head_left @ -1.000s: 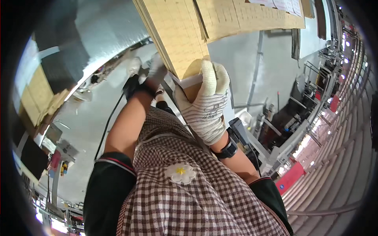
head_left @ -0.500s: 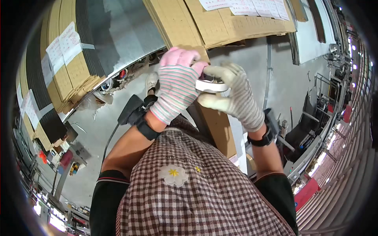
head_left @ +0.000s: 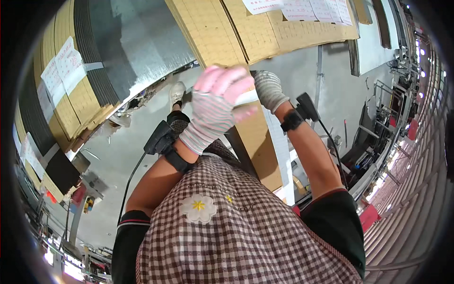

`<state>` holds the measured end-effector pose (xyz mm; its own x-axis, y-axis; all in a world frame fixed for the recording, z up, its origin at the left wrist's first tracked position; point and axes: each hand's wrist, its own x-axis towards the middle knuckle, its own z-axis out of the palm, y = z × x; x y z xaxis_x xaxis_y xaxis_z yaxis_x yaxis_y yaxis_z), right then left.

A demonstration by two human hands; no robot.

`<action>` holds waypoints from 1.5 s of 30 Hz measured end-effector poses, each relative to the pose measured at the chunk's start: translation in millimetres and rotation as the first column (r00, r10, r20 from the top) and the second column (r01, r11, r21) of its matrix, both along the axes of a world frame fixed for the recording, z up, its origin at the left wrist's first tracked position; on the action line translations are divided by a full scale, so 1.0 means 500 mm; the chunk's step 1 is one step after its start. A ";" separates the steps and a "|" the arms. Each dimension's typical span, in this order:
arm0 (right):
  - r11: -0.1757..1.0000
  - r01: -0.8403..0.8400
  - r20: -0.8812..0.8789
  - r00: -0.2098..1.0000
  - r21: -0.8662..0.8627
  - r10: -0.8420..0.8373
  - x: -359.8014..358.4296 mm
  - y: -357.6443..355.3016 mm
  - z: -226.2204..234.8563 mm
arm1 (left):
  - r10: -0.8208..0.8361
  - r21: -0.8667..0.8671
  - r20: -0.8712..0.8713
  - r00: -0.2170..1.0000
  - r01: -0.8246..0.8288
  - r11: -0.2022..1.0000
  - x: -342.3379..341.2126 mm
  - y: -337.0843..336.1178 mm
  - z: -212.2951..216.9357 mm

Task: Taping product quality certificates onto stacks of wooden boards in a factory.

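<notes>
I see my left hand (head_left: 215, 106), in a pink-striped glove, curled around a pale flat piece (head_left: 247, 98) at chest height, fingers wrapped over its near end. My right hand (head_left: 268, 89), in a grey knit glove, closes on the far end of that piece, so both hands grip it between them. The piece sits just in front of the edge of a tall stack of brown cardboard sheets (head_left: 222, 33). A narrow cardboard panel (head_left: 257, 142) runs down below my hands toward the grey floor (head_left: 118, 151). Black wrist bands with cables sit on both forearms.
</notes>
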<state>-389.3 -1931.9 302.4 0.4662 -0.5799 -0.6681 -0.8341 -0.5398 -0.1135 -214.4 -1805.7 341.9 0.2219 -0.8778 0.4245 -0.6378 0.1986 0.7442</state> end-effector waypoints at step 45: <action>0.809 0.423 0.704 0.710 -0.409 -0.015 0.035 0.104 0.217 | 0.386 0.390 -0.914 0.120 0.011 0.921 -0.025 0.079 -0.317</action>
<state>-371.6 -1879.9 410.8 0.4620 -0.8690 0.1774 -0.7568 -0.4905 -0.4321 -226.9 -1766.3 183.6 0.4385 -0.7464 -0.5006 0.6644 -0.1059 0.7399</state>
